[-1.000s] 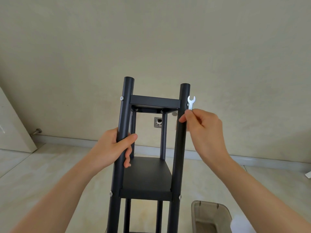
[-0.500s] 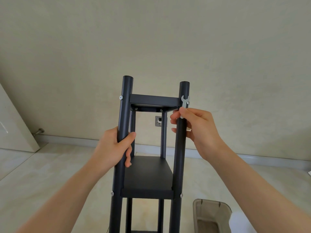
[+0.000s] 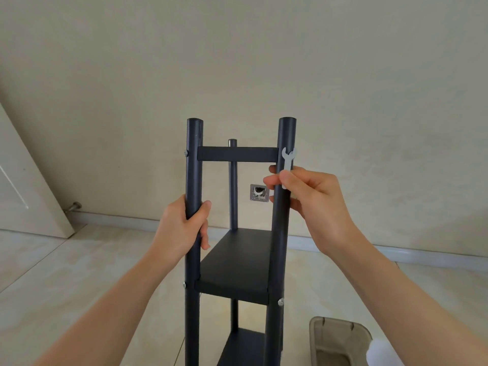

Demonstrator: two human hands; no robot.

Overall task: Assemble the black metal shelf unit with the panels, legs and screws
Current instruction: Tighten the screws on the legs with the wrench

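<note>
The black metal shelf unit (image 3: 235, 262) stands upright in front of me, with a top panel (image 3: 237, 154), a middle panel and a lower panel between round legs. My left hand (image 3: 184, 225) is wrapped around the front left leg (image 3: 193, 167) below the top panel. My right hand (image 3: 309, 199) pinches a small flat silver wrench (image 3: 287, 162), its jaw held against the front right leg (image 3: 285, 143) at the top panel's corner. Silver screw heads show on the left leg (image 3: 186, 153) and lower right leg (image 3: 280, 302).
A beige plastic bin (image 3: 340, 339) sits on the tiled floor at the lower right. A pale wall with a metal outlet plate (image 3: 259, 192) lies behind the shelf. A white door (image 3: 23, 186) with a floor stopper (image 3: 74, 206) stands at the left.
The shelf unit has turned slightly, so the top panel now shows edge-on and a rear leg shows above it. My right hand moved the wrench from beside the right leg onto its top joint.
</note>
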